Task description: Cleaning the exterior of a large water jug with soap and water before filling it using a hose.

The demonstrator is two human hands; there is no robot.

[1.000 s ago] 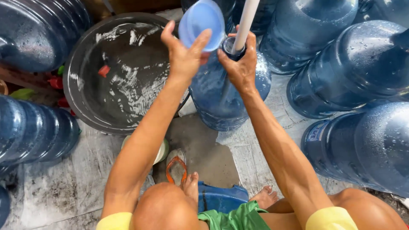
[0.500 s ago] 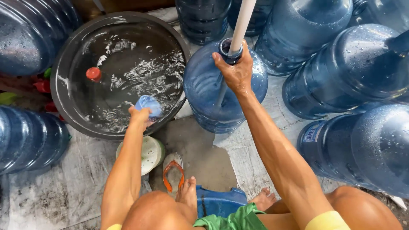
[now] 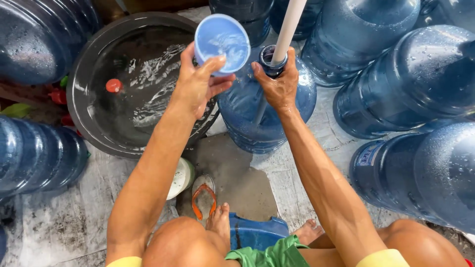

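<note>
left hand [image 3: 198, 86] — fingers clamped on blue cup [image 3: 222, 43], raised beside jug mouth; right hand [image 3: 278, 84] — closed around neck of upright blue water jug [image 3: 267, 106], white pipe [image 3: 288, 29] in opening; black basin [image 3: 89, 123] left

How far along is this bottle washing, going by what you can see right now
Looks midway. The basin already holds water, and the bottle in front stands upright with a white rod in its neck. In hand: the left hand lifts a blue cup of water beside that neck, which the right hand grips. Many more bottles lie around; whether they are washed cannot be told.
</note>
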